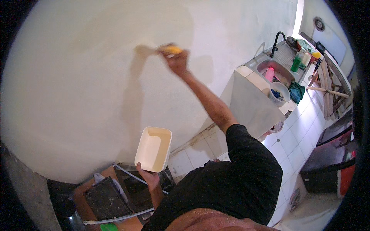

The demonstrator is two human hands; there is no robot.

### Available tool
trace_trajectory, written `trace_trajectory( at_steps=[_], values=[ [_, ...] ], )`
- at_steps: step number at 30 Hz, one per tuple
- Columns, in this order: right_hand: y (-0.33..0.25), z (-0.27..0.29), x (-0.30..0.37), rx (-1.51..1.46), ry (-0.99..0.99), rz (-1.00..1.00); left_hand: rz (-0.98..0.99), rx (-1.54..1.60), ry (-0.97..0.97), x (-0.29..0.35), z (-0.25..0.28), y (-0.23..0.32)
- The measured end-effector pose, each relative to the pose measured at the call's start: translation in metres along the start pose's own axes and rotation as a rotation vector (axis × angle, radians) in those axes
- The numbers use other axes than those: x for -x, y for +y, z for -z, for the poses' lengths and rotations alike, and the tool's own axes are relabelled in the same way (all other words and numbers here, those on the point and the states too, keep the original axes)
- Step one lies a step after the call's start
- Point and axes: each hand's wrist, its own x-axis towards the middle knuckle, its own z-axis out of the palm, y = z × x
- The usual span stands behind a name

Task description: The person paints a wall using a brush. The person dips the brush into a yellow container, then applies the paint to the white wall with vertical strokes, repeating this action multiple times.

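Observation:
My right hand (178, 63) is raised to the pale wall (96, 77), closed around a yellow-handled paintbrush (172, 49). Motion blurs the brush, and its tip points left; I cannot tell whether it touches the wall. Shadows of the arm and brush fall on the wall. Lower down, my left hand (148, 177) grips the near rim of a cream rectangular plastic tub (154, 148), thumb on its edge. The tub is tilted with its mouth towards me. Its inside looks cream too, and I cannot make out how much it holds.
To the right, a counter holds a steel sink (283, 69) with a black tap (276, 42), a pink bottle and a clear bowl (279, 93). Below left stands a rack with dark panels (108, 198). White floor tiles (291, 134) run right, towards wooden pieces (327, 88).

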Motion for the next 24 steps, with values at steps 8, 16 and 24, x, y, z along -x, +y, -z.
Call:
trace_trajectory(
  at_steps=[8,16,24],
  values=[
    [0.085,0.140,-0.066,0.414,0.606,-0.069,0.040,0.120,0.020,0.001,0.009,0.003],
    [-0.055,-0.047,0.022,0.200,0.140,0.114,0.105,0.061,-0.007,-0.018,0.032,0.005],
    [-0.140,-0.019,0.117,0.022,-0.532,0.221,0.153,-0.076,-0.068,-0.028,0.035,0.001]
  ],
)
